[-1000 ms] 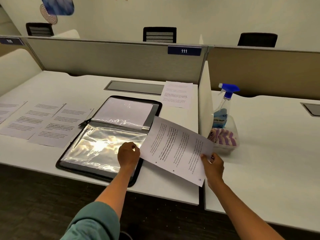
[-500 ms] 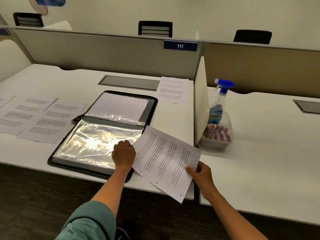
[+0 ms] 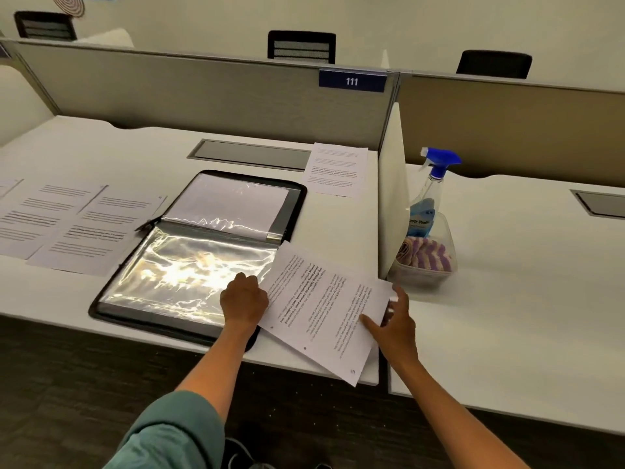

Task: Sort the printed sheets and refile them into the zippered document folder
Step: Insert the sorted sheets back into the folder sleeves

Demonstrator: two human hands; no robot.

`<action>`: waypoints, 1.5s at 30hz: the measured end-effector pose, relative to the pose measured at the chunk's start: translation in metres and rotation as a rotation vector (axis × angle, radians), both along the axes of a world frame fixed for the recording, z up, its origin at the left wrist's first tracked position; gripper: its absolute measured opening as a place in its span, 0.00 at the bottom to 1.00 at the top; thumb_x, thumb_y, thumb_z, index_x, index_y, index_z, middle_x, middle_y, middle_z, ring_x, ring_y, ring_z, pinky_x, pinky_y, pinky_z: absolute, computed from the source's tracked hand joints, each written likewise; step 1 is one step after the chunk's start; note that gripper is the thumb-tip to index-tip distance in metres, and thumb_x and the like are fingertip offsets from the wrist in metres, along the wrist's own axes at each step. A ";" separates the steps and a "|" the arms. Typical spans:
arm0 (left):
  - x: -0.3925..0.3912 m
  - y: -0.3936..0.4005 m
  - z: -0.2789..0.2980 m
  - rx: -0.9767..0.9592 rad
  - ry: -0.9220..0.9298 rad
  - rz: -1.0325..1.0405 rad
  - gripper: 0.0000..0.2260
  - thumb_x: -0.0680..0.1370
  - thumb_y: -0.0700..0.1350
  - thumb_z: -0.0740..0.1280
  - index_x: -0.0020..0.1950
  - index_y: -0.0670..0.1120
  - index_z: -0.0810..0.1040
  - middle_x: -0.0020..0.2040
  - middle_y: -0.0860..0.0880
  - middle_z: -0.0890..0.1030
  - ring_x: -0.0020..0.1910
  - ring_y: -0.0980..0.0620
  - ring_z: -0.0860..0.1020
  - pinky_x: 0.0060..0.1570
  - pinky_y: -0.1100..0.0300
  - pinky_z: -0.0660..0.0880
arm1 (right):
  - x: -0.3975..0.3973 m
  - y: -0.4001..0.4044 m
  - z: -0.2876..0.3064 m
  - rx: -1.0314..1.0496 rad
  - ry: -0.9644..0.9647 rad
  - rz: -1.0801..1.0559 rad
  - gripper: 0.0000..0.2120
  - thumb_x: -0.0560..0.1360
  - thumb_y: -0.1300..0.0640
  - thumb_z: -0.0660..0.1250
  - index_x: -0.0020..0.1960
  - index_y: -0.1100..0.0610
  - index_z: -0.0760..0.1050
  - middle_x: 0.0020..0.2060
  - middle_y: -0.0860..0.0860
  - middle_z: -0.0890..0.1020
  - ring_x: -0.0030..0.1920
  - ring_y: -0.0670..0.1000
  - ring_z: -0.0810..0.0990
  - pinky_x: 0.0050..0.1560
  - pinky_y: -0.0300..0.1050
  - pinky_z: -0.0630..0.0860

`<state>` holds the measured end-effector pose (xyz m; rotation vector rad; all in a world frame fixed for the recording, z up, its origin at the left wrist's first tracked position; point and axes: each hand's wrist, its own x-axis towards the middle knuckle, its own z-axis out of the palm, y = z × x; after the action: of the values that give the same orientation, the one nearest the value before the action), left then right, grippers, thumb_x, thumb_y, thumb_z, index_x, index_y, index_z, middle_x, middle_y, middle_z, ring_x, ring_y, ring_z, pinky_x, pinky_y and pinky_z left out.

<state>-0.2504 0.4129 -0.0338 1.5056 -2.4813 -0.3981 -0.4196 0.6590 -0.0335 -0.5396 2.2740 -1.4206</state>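
Observation:
The black zippered folder (image 3: pixel 299 202) lies open on the white desk, a shiny plastic sleeve (image 3: pixel 189 275) spread over its near half. My left hand (image 3: pixel 244 301) is curled at the sleeve's right edge and grips it. A printed sheet (image 3: pixel 321 306) lies slanted to the right of the folder, its left corner over the folder's edge and its near corner past the desk front. My right hand (image 3: pixel 394 324) pinches it at its right edge, thumb on top. Several more printed sheets (image 3: pixel 67 221) lie side by side left of the folder. Another sheet (image 3: pixel 336 169) lies at the back right.
A white divider panel (image 3: pixel 392 198) stands just right of the held sheet. Beyond it are a blue-capped spray bottle (image 3: pixel 431 194) and a clear tub (image 3: pixel 446 238) holding a purple striped cloth. A grey cable hatch (image 3: pixel 250 154) sits behind the folder. Grey partitions close the back.
The held sheet has come down and left, its corner now over the folder's right edge. My right hand dropped nearer the desk front. My left hand stayed at the sleeve's edge.

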 end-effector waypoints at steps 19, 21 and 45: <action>0.008 -0.007 0.000 0.068 0.024 -0.044 0.10 0.79 0.44 0.61 0.46 0.42 0.81 0.45 0.47 0.78 0.44 0.48 0.77 0.41 0.59 0.71 | 0.043 -0.134 -0.008 0.522 0.720 0.955 0.37 0.80 0.38 0.57 0.81 0.52 0.46 0.80 0.49 0.41 0.79 0.51 0.39 0.76 0.52 0.37; 0.009 -0.010 -0.001 0.075 0.025 -0.061 0.10 0.79 0.44 0.62 0.46 0.42 0.81 0.45 0.47 0.78 0.44 0.48 0.77 0.40 0.59 0.70 | 0.044 -0.148 -0.009 0.552 0.750 1.026 0.37 0.81 0.38 0.55 0.81 0.53 0.44 0.80 0.49 0.41 0.79 0.51 0.39 0.76 0.53 0.37; 0.021 -0.011 0.003 0.095 0.262 -0.090 0.10 0.77 0.46 0.67 0.36 0.48 0.73 0.38 0.51 0.73 0.37 0.52 0.73 0.38 0.59 0.71 | 0.070 -0.180 -0.020 0.429 0.800 1.118 0.51 0.66 0.25 0.24 0.81 0.50 0.45 0.80 0.53 0.46 0.80 0.55 0.43 0.76 0.52 0.37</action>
<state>-0.2290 0.4022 -0.0306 1.2840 -2.3565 -0.6909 -0.3499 0.4789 -0.0533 -2.0343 1.9721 -0.1387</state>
